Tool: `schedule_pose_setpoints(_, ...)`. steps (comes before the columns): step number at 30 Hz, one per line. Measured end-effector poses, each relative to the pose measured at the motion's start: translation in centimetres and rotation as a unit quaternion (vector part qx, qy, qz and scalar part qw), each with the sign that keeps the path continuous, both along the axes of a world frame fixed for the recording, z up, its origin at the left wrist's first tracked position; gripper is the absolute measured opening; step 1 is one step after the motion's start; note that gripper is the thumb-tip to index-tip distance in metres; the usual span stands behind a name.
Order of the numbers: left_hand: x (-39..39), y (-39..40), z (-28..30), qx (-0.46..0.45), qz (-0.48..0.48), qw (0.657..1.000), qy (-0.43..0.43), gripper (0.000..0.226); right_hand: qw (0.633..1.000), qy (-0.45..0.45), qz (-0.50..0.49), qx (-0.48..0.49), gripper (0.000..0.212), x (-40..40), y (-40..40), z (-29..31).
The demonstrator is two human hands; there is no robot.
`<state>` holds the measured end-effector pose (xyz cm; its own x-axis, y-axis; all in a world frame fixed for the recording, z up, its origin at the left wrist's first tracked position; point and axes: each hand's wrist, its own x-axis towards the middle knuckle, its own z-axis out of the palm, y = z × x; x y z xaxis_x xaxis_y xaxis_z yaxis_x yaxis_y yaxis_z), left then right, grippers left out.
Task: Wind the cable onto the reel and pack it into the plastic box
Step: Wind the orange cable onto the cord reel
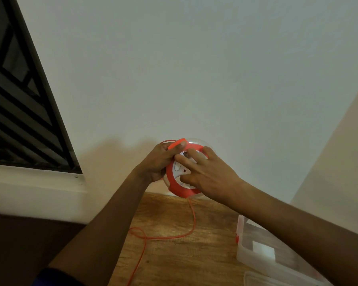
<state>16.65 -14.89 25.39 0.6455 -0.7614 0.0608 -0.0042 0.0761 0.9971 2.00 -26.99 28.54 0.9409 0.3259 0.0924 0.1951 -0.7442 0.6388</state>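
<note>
**Reel in both hands, cable trailing loose**

My left hand (158, 162) grips the reel (179, 185) by its orange rim, fingers curled round it, holding it up off the bench (174, 259). My right hand (203, 172) lies on the white hub with fingers spread, holding nothing. The reel looks like light, hard, smooth plastic, so I judge the rim the safest hold. The cable (191, 226) is thin and limp, hanging from the reel and looping over the bench; it could snag or kink. The plastic box (262, 259) sits open to my right.
</note>
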Motion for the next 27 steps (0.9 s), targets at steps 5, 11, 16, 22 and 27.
schedule_pose_setpoints(5, 0.1, 0.3, -0.5, 0.006, -0.051, 0.999, -0.009, 0.034, 0.998, 0.015, 0.051, -0.046, 0.071, -0.1, -0.1, 0.3)
schedule_pose_setpoints(11, 0.2, 0.1, -0.5, 0.036, -0.061, 0.997, -0.017, 0.042, 0.996, -0.017, 0.08, -0.035, 0.067, 0.1, -0.6, -0.4)
schedule_pose_setpoints(16, 0.2, -0.6, -0.9, 0.035, -0.027, 0.999, -0.004, 0.038, 0.997, -0.055, 0.048, -0.027, 0.062, 0.7, -0.8, -1.2)
schedule_pose_setpoints(22, 0.0, -1.2, -1.1, 0.005, 0.041, 0.999, 0.013, 0.027, 0.991, -0.123, 0.019, 0.04, 0.055, 1.8, -1.1, -0.7)
schedule_pose_setpoints(27, -0.8, -2.1, -1.5, -0.036, 0.101, 0.994, 0.005, 0.031, 0.98, -0.18, 0.008, 0.088, 0.052, 2.6, -1.7, 0.0)
